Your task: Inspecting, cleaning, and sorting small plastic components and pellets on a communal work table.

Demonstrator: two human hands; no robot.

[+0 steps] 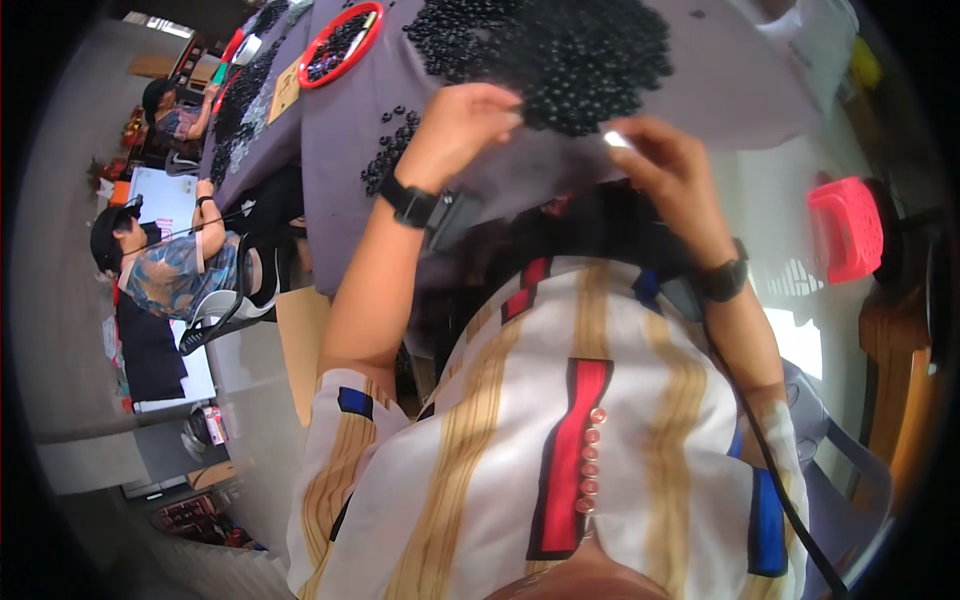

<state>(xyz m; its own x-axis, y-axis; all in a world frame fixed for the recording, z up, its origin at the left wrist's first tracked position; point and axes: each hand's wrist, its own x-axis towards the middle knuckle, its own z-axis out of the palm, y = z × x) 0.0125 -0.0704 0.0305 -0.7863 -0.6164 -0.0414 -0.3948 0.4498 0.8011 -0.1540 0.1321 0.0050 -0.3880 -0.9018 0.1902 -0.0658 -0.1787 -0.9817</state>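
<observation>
Draped over the worktop, a grey-purple cloth (335, 175) spreads out in front of you, its far left end running toward two co-workers (195, 265) in dark caps. The main heap of small, glossy black beads (595, 60) lies at the far side of your stretch of the worktop, just ahead of both hands and probably left there so they stay within easy reach.

Your left hand (455, 130) sits at the near left edge of that heap, with thumb and fingers drawn close together in a narrow pinch; you likely shape it so because the pieces are tiny, but whether one is between the fingertips cannot be told. Your right hand (668, 155) is at the near right edge, thumb and forefinger curled toward each other with a small gap. A bright white spot shows at the thumb tip; it could be glare on the nail or a small object.

Beside your left wrist, a looser cluster of black beads (385, 160) lies apart from the heap, perhaps to keep it separate. Farther left, a red round basket (316, 85) holds more dark pieces, its raised rim seemingly containing them, and a tan card (285, 92) lies just beside it.
</observation>
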